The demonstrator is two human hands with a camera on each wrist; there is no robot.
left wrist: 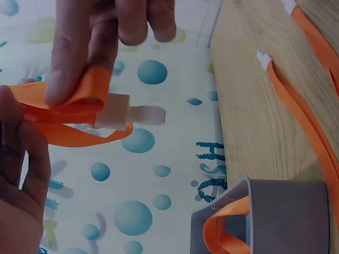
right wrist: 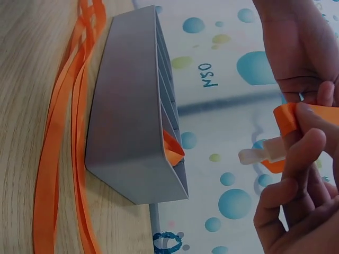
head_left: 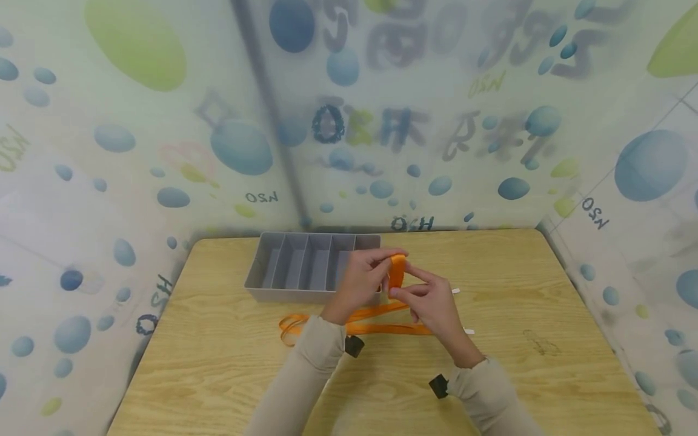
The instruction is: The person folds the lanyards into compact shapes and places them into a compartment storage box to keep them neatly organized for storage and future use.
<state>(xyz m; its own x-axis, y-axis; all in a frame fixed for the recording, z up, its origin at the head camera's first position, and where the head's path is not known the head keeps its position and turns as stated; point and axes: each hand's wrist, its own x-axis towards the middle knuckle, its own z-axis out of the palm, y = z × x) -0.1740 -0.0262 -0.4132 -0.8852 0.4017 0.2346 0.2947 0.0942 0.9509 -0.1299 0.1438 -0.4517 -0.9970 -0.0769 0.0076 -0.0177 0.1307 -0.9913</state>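
An orange lanyard (head_left: 397, 274), folded into a short flat bundle, is held up between both hands above the table. My left hand (head_left: 361, 277) pinches it from the left. From the right, my right hand (head_left: 433, 303) grips it with thumb and fingers. A whitish plastic clip (left wrist: 114, 112) sticks out from the lower end of the folded band; the right wrist view shows the same clip (right wrist: 273, 150) below the fingers. In the left wrist view, the right fingers (left wrist: 71, 63) press on a loop of the band.
A grey divided box (head_left: 289, 295) stands at the back, left of the hands. Its rightmost compartment holds an orange band (right wrist: 173, 149). More orange lanyards (head_left: 387, 329) with white ends lie across the wooden table (head_left: 207, 363) before the box. A patterned wall rises behind.
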